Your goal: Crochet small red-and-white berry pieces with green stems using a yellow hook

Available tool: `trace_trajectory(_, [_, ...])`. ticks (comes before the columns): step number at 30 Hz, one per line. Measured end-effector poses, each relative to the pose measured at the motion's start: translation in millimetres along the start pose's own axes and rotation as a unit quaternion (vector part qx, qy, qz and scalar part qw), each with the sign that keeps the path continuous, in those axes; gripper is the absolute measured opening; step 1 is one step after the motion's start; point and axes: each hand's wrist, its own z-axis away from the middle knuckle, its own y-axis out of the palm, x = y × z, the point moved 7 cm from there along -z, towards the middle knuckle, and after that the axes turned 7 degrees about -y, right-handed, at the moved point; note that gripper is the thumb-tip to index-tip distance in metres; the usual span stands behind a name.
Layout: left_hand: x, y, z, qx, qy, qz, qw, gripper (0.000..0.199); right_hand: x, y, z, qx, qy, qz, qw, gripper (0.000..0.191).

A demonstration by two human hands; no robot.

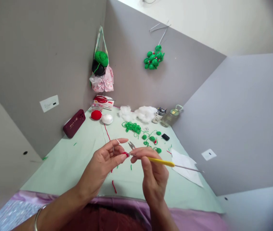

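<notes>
Between the thumb and fingers of my left hand is a small red and white crochet piece, with white yarn running over the raised index finger. My right hand grips a crochet hook by its yellow handle; the hook's tip meets the small piece, and its other metal end points right. Just behind the fingers, small scissors lie on the table. Red yarn trails back from the hands toward a red yarn ball, which sits beside a white yarn ball.
On the green-covered table are green yarn, small green crocheted pieces, white stuffing, a bottle, a dark red phone and white paper. A pink bag hangs at the back corner.
</notes>
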Motion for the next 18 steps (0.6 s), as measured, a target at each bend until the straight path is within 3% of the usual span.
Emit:
trace_trajectory(8, [-2,5.8,28,0.002,0.033,-0.031,0.999,0.034,28,-4,21,0.004,-0.067,0.027,0.997,0.026])
trace_trajectory(13, [-3,2.8,31,-0.010,0.046,-0.049,0.998,0.036,33,0,26,0.032,-0.092,0.060,0.993,0.028])
trace_trajectory(18, [-1,1.8,31,-0.033,0.064,-0.058,0.996,0.040,39,6,35,0.055,-0.177,0.133,0.974,0.030])
